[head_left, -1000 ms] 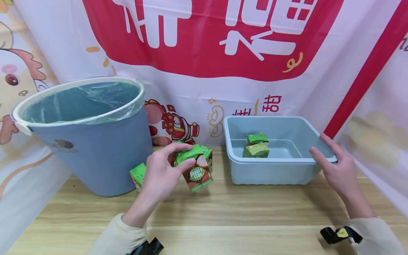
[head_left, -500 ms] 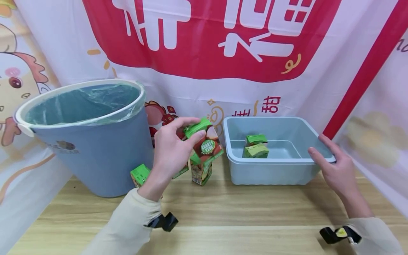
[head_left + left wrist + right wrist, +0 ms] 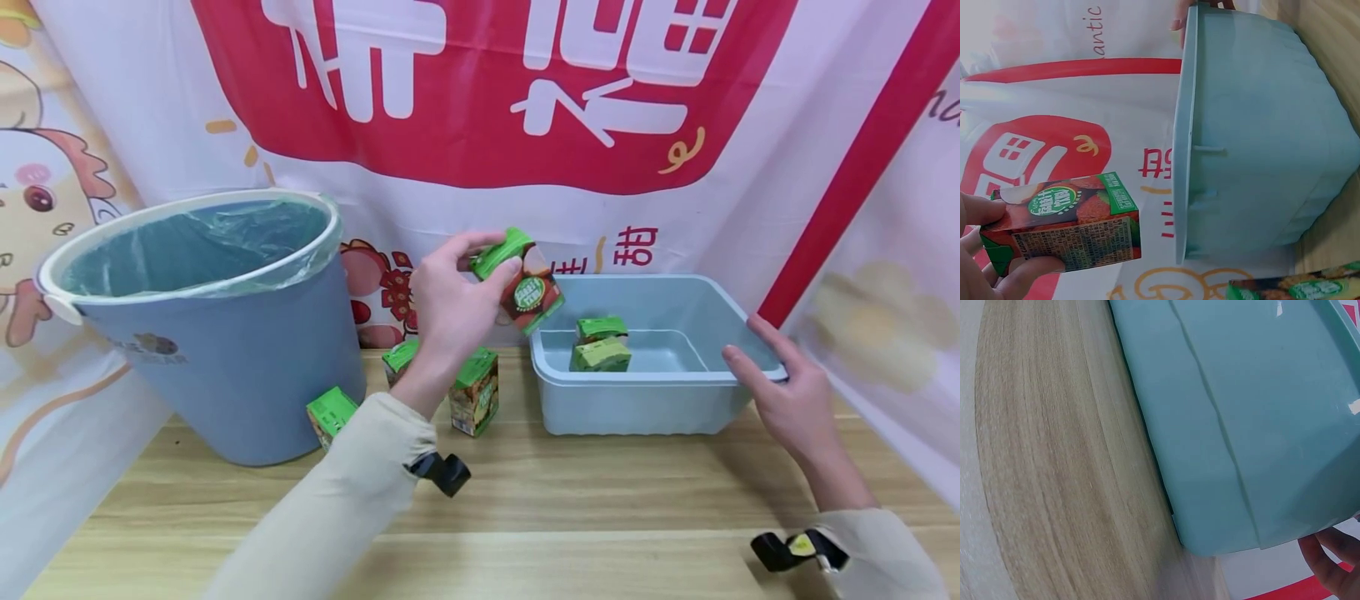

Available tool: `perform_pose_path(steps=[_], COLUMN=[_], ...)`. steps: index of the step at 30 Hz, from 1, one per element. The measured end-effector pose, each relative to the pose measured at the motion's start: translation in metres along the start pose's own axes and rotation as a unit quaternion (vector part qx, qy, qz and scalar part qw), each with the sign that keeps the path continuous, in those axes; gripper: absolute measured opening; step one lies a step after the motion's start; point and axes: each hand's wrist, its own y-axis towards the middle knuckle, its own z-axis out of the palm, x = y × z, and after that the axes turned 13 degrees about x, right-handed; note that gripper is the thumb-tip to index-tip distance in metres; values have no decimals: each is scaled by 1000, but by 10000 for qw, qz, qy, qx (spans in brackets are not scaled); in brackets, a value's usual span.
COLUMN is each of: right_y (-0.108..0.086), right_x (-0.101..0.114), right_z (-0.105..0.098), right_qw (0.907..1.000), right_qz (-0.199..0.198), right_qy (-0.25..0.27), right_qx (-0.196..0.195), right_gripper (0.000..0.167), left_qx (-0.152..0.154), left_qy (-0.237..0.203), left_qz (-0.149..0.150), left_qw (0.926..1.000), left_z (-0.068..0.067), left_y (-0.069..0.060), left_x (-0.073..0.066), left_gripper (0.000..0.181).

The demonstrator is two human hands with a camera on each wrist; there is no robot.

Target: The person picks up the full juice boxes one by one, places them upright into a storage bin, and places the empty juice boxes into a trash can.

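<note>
My left hand pinches a small juice carton by its green top, thumb on one side and fingers on the other. The carton is tilted and hangs in the air near the left rim of a light blue plastic bin. Its red, fruit-printed side shows in the left wrist view, where the carton is apart from the bin's wall. At the bin's right front corner, my right hand grips the rim between thumb and fingers. Two green-topped cartons lie inside the bin.
A blue trash can with a green liner stands at the left. Beside it on the wooden table are more cartons: one leaning at its base, one upright, and another partly behind my left arm. A printed cloth hangs behind.
My left hand has lifted the juice carton from the group on the table and carried it up and right to the bin. My right hand stays on the rim.
</note>
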Motion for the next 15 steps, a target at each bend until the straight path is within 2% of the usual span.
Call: perform_pose_path(steps=[9,15], right_y=[0,0], right_x=[1,0], right_z=[1,1], right_qw=[10000,10000], right_qz=[-21,-19], right_qy=[-13,36], right_qx=[-64,-81], right_gripper=[69,69], left_qx=[-39,-87], left_qy=[-455,-560], left_qz=[-126,-432], left_qw=[9989,9975], left_z=[32,51], left_y=[18,28], left_x=[6,15], left_gripper=[29,28])
